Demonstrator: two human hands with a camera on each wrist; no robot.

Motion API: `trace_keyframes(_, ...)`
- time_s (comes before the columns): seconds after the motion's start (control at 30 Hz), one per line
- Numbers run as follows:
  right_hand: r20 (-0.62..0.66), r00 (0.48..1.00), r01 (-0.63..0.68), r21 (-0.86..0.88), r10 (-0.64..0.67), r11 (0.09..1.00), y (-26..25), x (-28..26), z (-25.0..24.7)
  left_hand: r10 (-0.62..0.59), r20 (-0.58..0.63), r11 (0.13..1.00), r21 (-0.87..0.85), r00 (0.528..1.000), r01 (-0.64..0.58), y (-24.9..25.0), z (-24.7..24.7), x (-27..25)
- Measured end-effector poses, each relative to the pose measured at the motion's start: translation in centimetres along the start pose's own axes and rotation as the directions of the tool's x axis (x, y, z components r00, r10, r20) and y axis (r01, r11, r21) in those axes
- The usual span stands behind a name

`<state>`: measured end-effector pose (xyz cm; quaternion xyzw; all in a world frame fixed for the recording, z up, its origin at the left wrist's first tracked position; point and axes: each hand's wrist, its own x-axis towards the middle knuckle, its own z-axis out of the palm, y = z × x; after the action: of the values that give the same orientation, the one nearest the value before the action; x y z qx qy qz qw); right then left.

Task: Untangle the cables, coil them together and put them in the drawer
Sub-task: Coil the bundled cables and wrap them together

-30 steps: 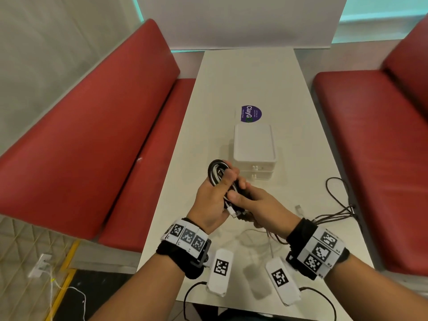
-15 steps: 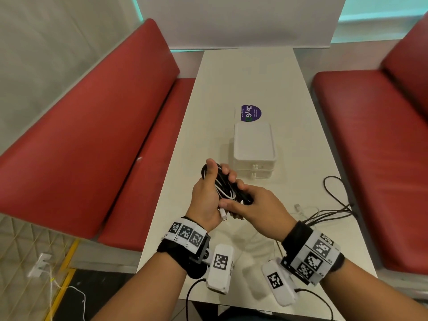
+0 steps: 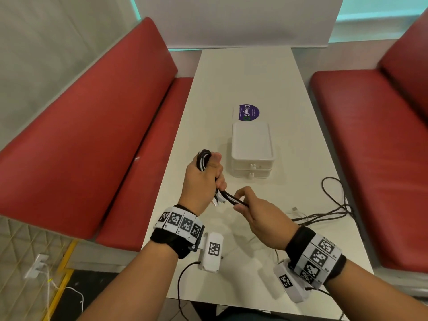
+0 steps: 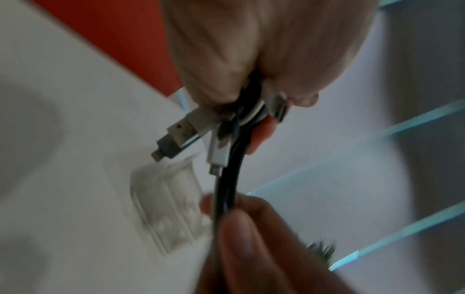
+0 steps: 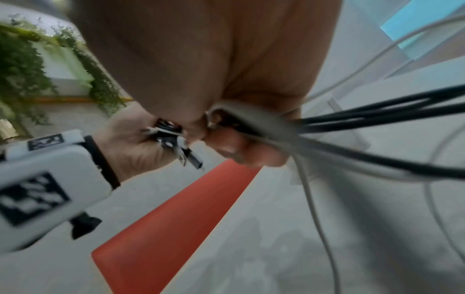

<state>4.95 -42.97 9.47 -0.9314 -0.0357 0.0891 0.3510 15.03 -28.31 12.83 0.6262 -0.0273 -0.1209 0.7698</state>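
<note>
My left hand (image 3: 203, 179) grips a coil of black and white cables (image 3: 203, 158) above the table, just left of the drawer box (image 3: 252, 144). Several plug ends (image 4: 181, 135) stick out below its fist. My right hand (image 3: 250, 205) pinches the cable strands (image 3: 231, 198) a short way from the left fist. From the right hand, loose black and white cable (image 3: 328, 212) trails to the right across the table (image 3: 243, 77). The wrist views show the plugs (image 5: 186, 153) and the strands (image 5: 377, 113) running through the right fingers. Both drawers of the white box look closed.
A purple round sticker (image 3: 249, 112) lies behind the drawer box. Red benches (image 3: 88, 140) flank the table on the left and right (image 3: 375, 144). Loose cable loops (image 3: 333, 188) reach near the table's right edge.
The hands have drawn apart: the left has turned the coil upright and lifted it, the right has slid down and right along the strands, stretching a short length between them.
</note>
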Motion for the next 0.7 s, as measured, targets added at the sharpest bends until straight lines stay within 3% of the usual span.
trace_keyframes(0.1, 0.089, 0.996, -0.005, -0.206, 0.024, 0.979, -0.6, 0.0, -0.3, 0.129, 0.068, 0.937, 0.318, 0.989, -0.144, -0.2, -0.6, 0.7)
trace_keyframes(0.23, 0.19, 0.982, 0.085, -0.332, -0.022, 0.94, -2.1, -0.6, -1.4, 0.235, 0.177, 0.691, 0.66, 0.956, -0.293, -0.1, -0.7, 1.1)
trace_keyframes(0.33, 0.193, 0.981, 0.07, -0.36, 0.001, 0.93, -3.0, -0.2, -3.1, 0.188, 0.207, 0.6, 0.75, 0.96, -0.279, -0.2, -1.4, 1.5)
trace_keyframes(0.43, 0.197, 0.98, 0.074, -0.165, -0.041, 0.983, -3.1, 0.3, -5.1, 0.068, 0.308, 0.526, 0.797, 0.949, -0.297, -0.5, -1.7, 1.4)
trace_keyframes(0.5, 0.229, 0.968, 0.125, -0.064, -0.107, 0.99, -3.3, 0.5, -6.4, -0.038, 0.384, 0.52, 0.796, 0.923, -0.31, -0.8, -1.8, 0.6)
trace_keyframes(0.53, 0.225, 0.964, 0.151, -0.029, -0.141, 0.988, -3.4, 0.6, -6.9, -0.094, 0.414, 0.564, 0.772, 0.905, -0.294, -1.0, -1.8, 0.0)
trace_keyframes(0.57, 0.189, 0.968, 0.171, -0.004, -0.167, 0.985, -3.4, 0.7, -7.3, -0.165, 0.422, 0.64, 0.733, 0.891, -0.229, -1.3, -1.7, -0.7)
trace_keyframes(0.63, 0.048, 0.983, 0.172, 0.066, -0.176, 0.983, -3.2, 1.3, -7.8, -0.404, 0.366, 0.802, 0.583, 0.838, 0.132, -2.2, -1.2, -2.2)
trace_keyframes(0.7, -0.078, 0.987, 0.152, 0.156, -0.141, 0.976, -2.5, 1.9, -7.7, -0.573, 0.446, 0.818, 0.354, 0.687, 0.453, -2.7, -0.7, -3.2)
